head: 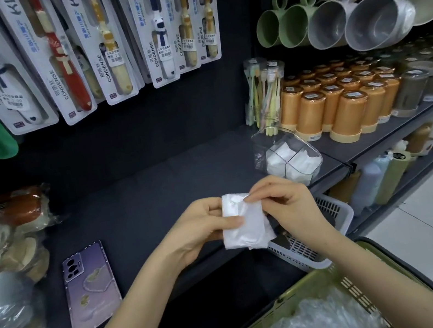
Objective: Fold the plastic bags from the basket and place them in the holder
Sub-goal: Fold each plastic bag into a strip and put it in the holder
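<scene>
A white plastic bag (249,224), folded into a small packet, is held above the front edge of the dark shelf (143,199). My left hand (200,228) grips its left side with the thumb on top. My right hand (283,204) pinches its upper right corner. A clear holder (289,158) with dividers stands on the shelf just behind, with folded white bags inside. A green basket (312,288) at the bottom right holds a heap of loose clear plastic bags (324,324).
A purple phone (89,287) lies on the shelf to the left. A white slotted basket (332,218) sits under my right wrist. Packaged goods (2,250) crowd the left end; orange cups (343,103) fill the right shelf. Toothbrush packs (106,38) hang above.
</scene>
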`<act>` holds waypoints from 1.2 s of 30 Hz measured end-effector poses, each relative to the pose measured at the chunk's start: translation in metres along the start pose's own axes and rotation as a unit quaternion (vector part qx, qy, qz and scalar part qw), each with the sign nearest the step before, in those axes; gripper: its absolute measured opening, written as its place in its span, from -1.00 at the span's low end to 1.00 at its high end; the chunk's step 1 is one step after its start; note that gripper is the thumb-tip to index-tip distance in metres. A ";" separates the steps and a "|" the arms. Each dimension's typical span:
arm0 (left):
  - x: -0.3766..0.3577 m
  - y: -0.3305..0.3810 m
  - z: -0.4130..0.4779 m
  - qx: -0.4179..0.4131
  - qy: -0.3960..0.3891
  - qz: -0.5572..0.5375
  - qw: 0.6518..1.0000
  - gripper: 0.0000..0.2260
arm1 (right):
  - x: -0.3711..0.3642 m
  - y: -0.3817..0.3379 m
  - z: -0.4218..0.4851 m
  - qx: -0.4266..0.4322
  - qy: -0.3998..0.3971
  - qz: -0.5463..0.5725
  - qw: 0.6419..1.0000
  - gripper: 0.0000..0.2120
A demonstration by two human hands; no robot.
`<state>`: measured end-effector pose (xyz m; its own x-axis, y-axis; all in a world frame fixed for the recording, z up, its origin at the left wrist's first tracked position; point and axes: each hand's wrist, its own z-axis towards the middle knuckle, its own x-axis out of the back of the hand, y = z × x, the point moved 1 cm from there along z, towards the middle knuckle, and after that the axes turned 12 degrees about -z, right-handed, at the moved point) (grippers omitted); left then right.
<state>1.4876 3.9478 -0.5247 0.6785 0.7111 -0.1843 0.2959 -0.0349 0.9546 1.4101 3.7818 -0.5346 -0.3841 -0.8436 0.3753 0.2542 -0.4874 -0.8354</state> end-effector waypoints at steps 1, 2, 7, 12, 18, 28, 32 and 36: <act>-0.002 0.000 0.005 -0.016 0.008 0.019 1.000 -0.74 | 0.006 0.002 0.001 -0.007 -0.015 0.011 1.000 -0.62; -0.005 0.000 0.010 -0.035 0.015 0.040 0.998 -0.76 | 0.012 0.004 0.002 -0.024 -0.033 0.036 0.999 -0.63; -0.017 0.001 0.042 -0.114 0.027 0.181 0.976 -0.82 | 0.039 0.022 0.011 -0.111 -0.054 -0.023 0.992 -0.79; -0.040 0.009 0.072 -0.156 -0.024 0.262 0.952 -0.82 | 0.057 0.038 0.016 -0.093 -0.013 -0.189 0.978 -0.88; -0.029 0.020 0.138 -0.169 0.104 0.180 0.963 -0.68 | 0.102 0.069 0.040 -0.168 0.082 -0.111 0.976 -0.80; -0.030 0.014 0.216 -0.017 0.057 -0.004 0.998 -0.54 | 0.098 0.105 0.108 -0.283 0.113 -0.077 0.949 -0.70; -0.028 0.006 0.214 -0.046 0.067 -0.052 0.995 -0.61 | 0.092 0.103 0.114 -0.226 0.134 -0.361 0.895 -0.67; -0.027 -0.005 0.195 -0.085 0.053 -0.078 0.992 -0.56 | 0.086 0.101 0.112 -0.216 0.092 -0.406 0.883 -0.89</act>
<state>1.5988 3.7921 -0.5696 0.5561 0.7689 -0.3156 0.2681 0.1935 0.9438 1.5019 3.6351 -0.5416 -0.4327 -0.1858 0.8822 -0.5188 -0.7490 -0.4122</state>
